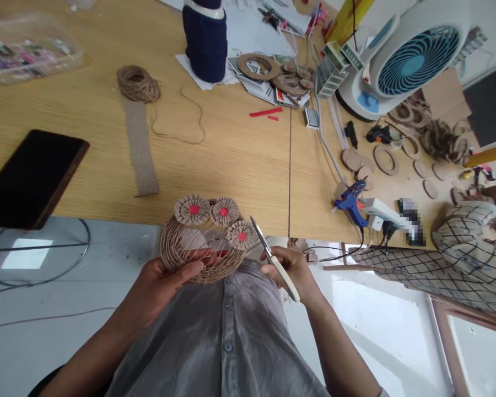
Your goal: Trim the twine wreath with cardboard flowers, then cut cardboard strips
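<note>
Twine ring (174, 258): tan-brown, concentric coiled lines. Three rosettes (193, 209) on it: tan, radial pleats, red centres. Scissors (279, 270): silver blades, cream handle. Shirt (215, 325): grey, small blue-grey buttons. Glue gun (349, 205): bright blue. Fan (417, 60): white casing, teal spiral grille. Tabletop (231, 165): pale yellow-brown, fine wood grain. Curved panel (434, 270): tan, dark diamond lattice.

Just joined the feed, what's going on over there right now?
A person grips a round twine-coiled craft piece in their left hand; three cardboard rosettes with red centres sit along its upper edge. Their right hand holds a pair of scissors beside the piece. A ball of twine and a blue glue gun lie on the wooden table ahead.
</note>
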### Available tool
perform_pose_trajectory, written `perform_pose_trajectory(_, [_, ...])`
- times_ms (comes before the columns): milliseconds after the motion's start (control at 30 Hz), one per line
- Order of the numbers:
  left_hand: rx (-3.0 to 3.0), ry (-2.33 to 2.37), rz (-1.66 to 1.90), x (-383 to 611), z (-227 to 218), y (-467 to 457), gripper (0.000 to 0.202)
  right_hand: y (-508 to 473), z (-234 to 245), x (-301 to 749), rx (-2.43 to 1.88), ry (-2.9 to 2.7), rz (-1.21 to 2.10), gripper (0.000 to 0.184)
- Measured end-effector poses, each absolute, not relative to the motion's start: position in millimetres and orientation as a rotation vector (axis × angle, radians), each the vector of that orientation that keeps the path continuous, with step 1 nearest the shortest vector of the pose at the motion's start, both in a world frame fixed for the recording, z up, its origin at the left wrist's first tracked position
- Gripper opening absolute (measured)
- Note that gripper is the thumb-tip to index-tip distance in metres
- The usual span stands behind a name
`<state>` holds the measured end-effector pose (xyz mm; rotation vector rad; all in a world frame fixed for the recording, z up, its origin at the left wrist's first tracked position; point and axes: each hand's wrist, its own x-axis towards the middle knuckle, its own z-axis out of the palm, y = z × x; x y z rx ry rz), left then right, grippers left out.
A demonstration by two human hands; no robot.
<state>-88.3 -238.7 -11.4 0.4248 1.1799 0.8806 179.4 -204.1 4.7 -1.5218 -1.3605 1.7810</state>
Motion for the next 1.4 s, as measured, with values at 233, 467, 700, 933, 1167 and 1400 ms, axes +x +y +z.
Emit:
perform_pose_trajectory(233, [0.458, 1.182, 0.848, -95, -13, -237, 0.031, -201, 9, 184, -1.433, -1.460, 1.753, 0.041])
perform_pose_trajectory(467, [0.547, 1.196, 0.811, -100, -17, -239, 0.032, -197, 14, 184, -1.430, -1.506, 1.784, 0.042])
perform_pose_trajectory(700, [0.564, 1.188, 0.786, -103, -20, -239, 0.029, -196, 15, 184, -1.428, -1.477, 1.819, 0.042])
perform_pose_trajectory(933, [0.544, 1.169, 0.777, -107, -25, -239, 0.027, -198, 11, 187, -1.519, -1.515, 1.760, 0.044])
perform_pose_trajectory(1167, [0.523, 1.168, 0.780, -109, -25, -236, 0.029, -199, 12, 194, -1.628, -1.636, 1.678, 0.046])
perform_pose_trajectory(1400, [0.485, 1.204, 0.801, -113, -22, -230, 0.037, -199, 10, 196, -1.580, -1.638, 1.607, 0.038])
